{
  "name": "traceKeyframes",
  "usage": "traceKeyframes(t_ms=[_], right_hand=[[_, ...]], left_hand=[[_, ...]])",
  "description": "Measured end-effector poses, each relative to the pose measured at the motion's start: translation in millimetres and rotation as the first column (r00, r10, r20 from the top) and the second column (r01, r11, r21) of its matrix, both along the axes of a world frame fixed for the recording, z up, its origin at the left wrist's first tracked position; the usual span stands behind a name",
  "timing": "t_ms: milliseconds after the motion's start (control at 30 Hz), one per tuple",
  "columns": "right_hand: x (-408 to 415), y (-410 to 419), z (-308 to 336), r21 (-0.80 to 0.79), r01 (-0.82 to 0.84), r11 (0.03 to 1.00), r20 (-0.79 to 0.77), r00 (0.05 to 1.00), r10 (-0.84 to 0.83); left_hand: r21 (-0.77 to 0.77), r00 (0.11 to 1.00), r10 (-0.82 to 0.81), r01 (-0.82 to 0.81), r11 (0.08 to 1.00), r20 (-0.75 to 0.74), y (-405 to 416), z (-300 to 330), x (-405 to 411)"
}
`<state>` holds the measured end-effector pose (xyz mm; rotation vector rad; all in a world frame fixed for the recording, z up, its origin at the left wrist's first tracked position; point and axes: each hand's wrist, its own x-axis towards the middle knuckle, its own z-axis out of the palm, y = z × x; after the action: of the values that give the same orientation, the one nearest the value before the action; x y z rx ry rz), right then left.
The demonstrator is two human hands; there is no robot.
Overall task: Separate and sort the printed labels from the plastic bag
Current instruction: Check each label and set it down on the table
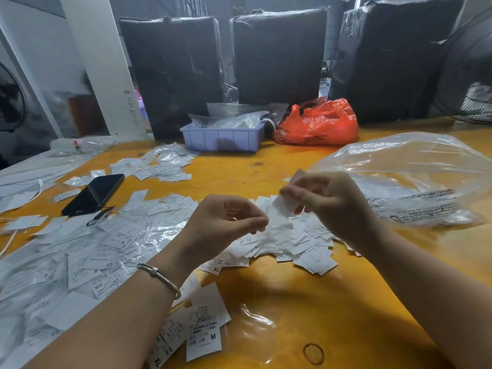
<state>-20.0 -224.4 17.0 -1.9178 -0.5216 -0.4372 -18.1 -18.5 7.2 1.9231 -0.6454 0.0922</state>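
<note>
Right hand [330, 206] is pinching a small white label [286, 205] between thumb and fingertips, fingers curled round it, held above the label pile [298, 241]. Left hand [226, 222] is hovering just beside it, fingers curled loosely with thumb and forefinger close together; cannot tell if it is gripping anything. A silver bangle [159, 278] is sitting on the left wrist.

The pile under the hands is lying mid-counter: small white rectangular paper tags, matte, overlapping at all angles, some showing black print and size marks like XL. A wider spread of labels [87, 257] is covering the left side, mixed with crinkled clear film [149, 235]; S, XS and M marks are showing there. The big clear plastic bag [415, 182] is lying just right of the right hand, puffed up, glossy, with black warning print along its lower edge.

The counter [306, 315] is yellow-orange, smooth, slightly shiny. A thin rubber band [313, 354] is lying near the front edge. A black phone [93, 194] is resting tilted on the left among the labels. Further back, a lilac plastic bin [221, 138] is holding clear packets, with a crumpled red plastic bag [319, 123] beside it. Three black wrapped bundles [277, 57] are standing upright behind.
</note>
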Motion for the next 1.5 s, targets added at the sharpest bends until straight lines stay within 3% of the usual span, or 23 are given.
traceKeyframes(t_ms=[100, 167, 333, 500, 800, 1033, 1333, 1500], right_hand=[[-2, -1, 7, 0.208, 0.065, 0.976, 0.048, 0.996, -0.076], [-8, 0, 11, 0.235, 0.024, 0.972, 0.108, 0.993, -0.051], [-21, 7, 21, 0.022, 0.050, 0.998, 0.289, 0.956, -0.055], [-24, 9, 19, -0.074, 0.074, 0.995, 0.319, 0.947, -0.047], [-24, 9, 16, -0.258, 0.291, 0.921, 0.452, 0.879, -0.151], [-24, 6, 17, -0.298, 0.229, 0.927, 0.473, 0.879, -0.065], [-23, 8, 14, -0.276, 0.225, 0.935, 0.445, 0.892, -0.083], [-25, 6, 20, -0.176, 0.170, 0.970, 0.433, 0.898, -0.079]], left_hand=[[-0.024, 1.000, 0.015, -0.015, 1.000, 0.004, 1, 1, -1], [-0.018, 1.000, 0.021, -0.021, 1.000, 0.008, 1, 2, -2], [-0.007, 1.000, 0.021, -0.021, 1.000, 0.014, 1, 1, -1], [0.008, 1.000, 0.016, -0.016, 1.000, 0.019, 1, 1, -1], [0.017, 1.000, 0.009, -0.010, 1.000, 0.030, 2, 0, 0], [0.013, 1.000, -0.002, 0.002, 1.000, 0.006, 3, 1, -1], [0.032, 1.000, -0.001, 0.001, 0.999, -0.011, 2, 1, -1], [0.039, 1.000, 0.009, -0.008, 0.999, -0.019, 2, 0, -1]])
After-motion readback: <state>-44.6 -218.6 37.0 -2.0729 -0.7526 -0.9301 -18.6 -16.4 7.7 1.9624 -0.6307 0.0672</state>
